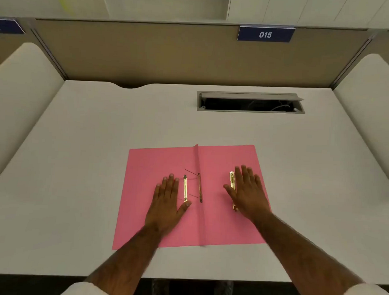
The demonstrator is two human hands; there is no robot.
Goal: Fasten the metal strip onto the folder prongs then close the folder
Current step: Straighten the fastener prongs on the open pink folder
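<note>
Head view, pink folder (219, 225) open on desk (78, 165), left hand (167, 199) and right hand (249, 193) spread flat, empty

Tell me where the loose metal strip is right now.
In the head view, the metal strip lies on the open pink folder's right half, partly under the right hand.

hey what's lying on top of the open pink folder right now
Both hands rest flat on it: left hand beside the pronged fastener, right hand partly covering a loose metal strip. The strip's lower end is hidden.
</note>
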